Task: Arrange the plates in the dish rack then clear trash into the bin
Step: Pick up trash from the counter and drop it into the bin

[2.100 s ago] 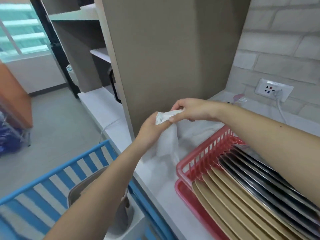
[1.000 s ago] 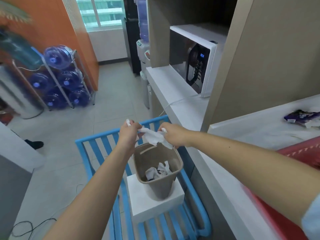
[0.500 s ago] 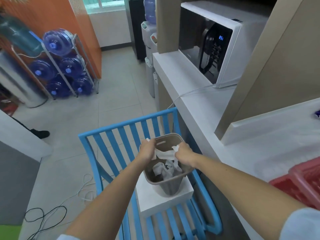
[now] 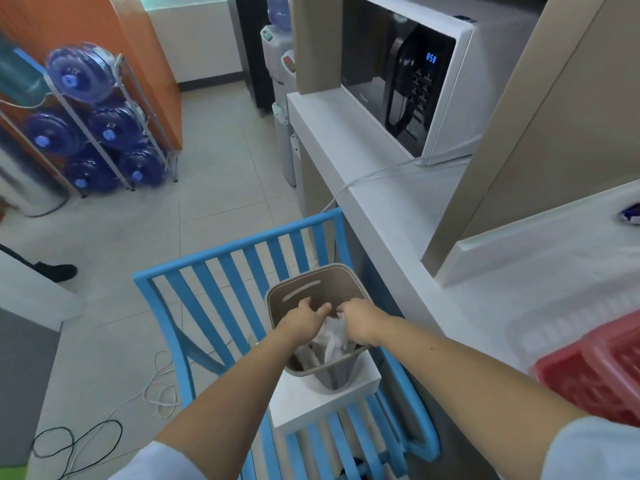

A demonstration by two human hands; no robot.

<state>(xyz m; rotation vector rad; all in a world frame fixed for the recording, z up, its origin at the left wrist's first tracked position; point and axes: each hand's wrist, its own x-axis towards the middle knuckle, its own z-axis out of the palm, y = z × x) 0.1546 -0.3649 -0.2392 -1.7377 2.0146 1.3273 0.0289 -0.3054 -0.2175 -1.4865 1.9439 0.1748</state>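
A tan bin stands on a white box set on a blue slatted chair. Both my hands reach into the bin's mouth. My left hand has its fingers spread and holds nothing. My right hand is curled onto crumpled white trash that lies inside the bin between the hands. A corner of the red dish rack shows at the right edge on the white counter; its plates are out of view. A purple wrapper lies on the counter at the far right.
A white microwave sits on the counter, its cord running over the edge. A rack of blue water bottles and a water dispenser stand across the tiled floor. Cables lie on the floor at left. A person's shoe shows at left.
I turned from the counter to the bin, carrying the white trash in both hands. The hands have pushed it down inside the bin, and my left hand has let go.
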